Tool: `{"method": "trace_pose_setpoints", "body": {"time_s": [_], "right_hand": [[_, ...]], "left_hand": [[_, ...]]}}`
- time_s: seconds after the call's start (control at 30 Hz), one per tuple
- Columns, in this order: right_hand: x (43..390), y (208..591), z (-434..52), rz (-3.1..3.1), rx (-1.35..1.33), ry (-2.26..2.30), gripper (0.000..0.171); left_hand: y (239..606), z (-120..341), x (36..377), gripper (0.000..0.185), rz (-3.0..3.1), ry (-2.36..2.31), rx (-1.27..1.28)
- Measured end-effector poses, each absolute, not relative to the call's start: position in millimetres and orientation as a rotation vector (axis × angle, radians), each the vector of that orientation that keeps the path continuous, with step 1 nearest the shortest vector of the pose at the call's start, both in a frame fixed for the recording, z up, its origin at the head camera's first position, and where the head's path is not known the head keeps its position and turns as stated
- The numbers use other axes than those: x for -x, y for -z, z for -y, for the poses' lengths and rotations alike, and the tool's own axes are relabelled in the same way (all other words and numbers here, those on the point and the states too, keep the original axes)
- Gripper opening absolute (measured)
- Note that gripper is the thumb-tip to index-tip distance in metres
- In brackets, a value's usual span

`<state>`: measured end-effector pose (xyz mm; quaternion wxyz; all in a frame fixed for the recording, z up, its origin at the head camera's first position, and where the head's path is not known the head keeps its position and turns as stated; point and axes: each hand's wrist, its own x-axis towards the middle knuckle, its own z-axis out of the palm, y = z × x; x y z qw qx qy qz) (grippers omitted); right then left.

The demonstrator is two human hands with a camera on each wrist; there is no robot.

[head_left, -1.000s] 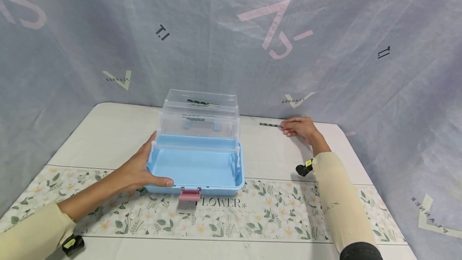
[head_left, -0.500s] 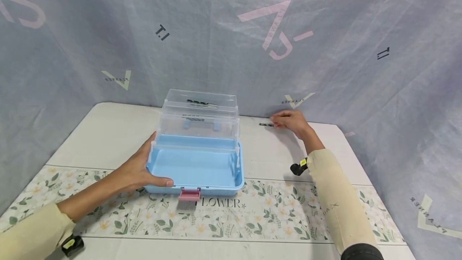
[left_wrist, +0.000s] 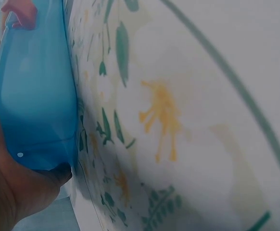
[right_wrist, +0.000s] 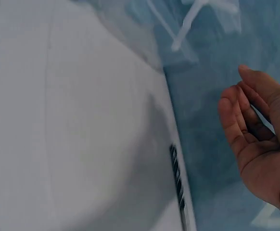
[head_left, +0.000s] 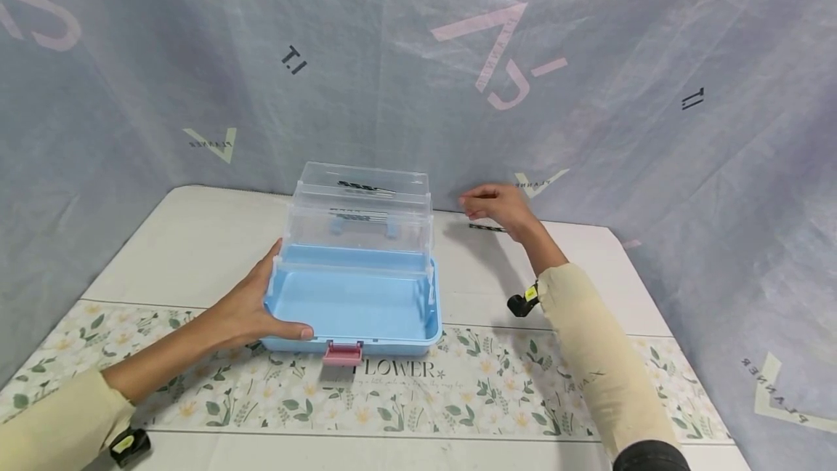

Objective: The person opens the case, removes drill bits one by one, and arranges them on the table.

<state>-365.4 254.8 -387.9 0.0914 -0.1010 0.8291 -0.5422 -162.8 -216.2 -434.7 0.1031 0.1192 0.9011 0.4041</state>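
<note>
- Left hand (head_left: pixel 251 307) grips front left corner of blue storage box (head_left: pixel 356 307), thumb curled over rim.
- Right hand (head_left: pixel 500 206) raised above drill bit (head_left: pixel 485 227) on worktop (head_left: pixel 196 246), fingers loosely curled, holding nothing.
- Floral strip along worktop front; grey sheeting behind.

Looks like a makeshift recording booth, not anyone's actual home or shop. A crinkly grey-blue fabric backdrop printed with pink and cream logos (head_left: pixel 497 57) wraps the whole scene from 9 o'clock round to 3 o'clock, hiding any real walls. The white worktop (head_left: pixel 196 238) has a floral-print cloth strip with green leaves and the word FLOWER (head_left: pixel 458 384) along its 6 o'clock edge. Small black cameras strapped at the cream sleeves (head_left: pixel 521 303) add to the staged setup feel.
</note>
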Motion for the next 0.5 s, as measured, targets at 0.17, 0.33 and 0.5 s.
{"method": "trace_pose_setpoints", "body": {"time_s": [0.17,0.33,0.5], "right_hand": [[363.4,377.7,-232.3,-2.476,0.371,1.612,0.034],[360.5,366.4,-209.6,-2.465,0.436,1.628,0.03],[359.4,355.9,-189.5,-2.458,0.491,1.653,0.027]], "left_hand": [[434.1,216.0,162.8,0.165,-2.66,-1.186,-0.345],[433.8,216.1,162.7,0.166,-2.664,-1.176,-0.34],[434.2,216.2,162.6,0.166,-2.678,-1.166,-0.346]]}}
